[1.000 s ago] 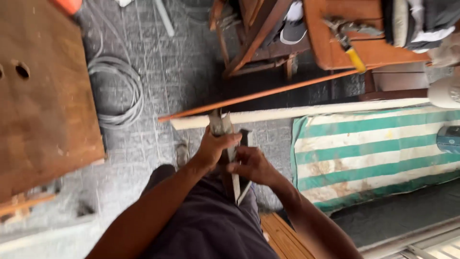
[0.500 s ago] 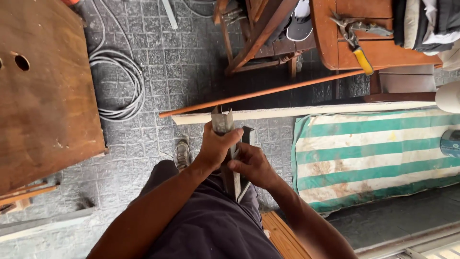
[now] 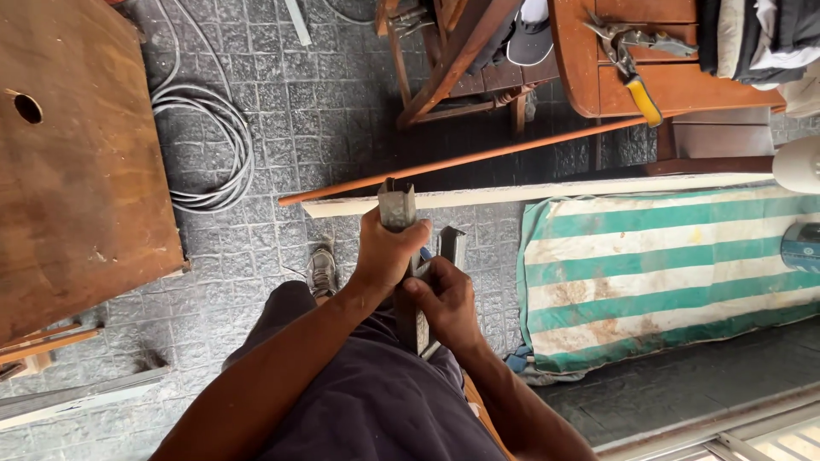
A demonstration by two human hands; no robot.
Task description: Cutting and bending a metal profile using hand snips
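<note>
Metal channel pieces, grey and folded along their length, stand nearly upright between the person's knees, and both hands are on them. Far out to the left of the hands leans a big brown wooden board (image 3: 77, 162) with a round hole in it, and to the right lies a green and white striped cushion (image 3: 666, 273), stained with dirt. Just beyond the hands a long pale wooden strip (image 3: 555, 191) runs across the grey paved floor (image 3: 282, 111), with a thin reddish strip (image 3: 478, 158) slanting above it. Further off, up and left, a coil of white cable (image 3: 209, 145) rests on the paving. The left hand (image 3: 389, 252) is closed in a full fist around the taller metal channel (image 3: 396, 205), whose square end sticks up past the knuckles. The right hand (image 3: 444, 303), just below and touching it, curls its fingers around the lower part, beside the shorter metal piece (image 3: 451, 248). A shoe (image 3: 322, 271) shows just left of the wrist.
</note>
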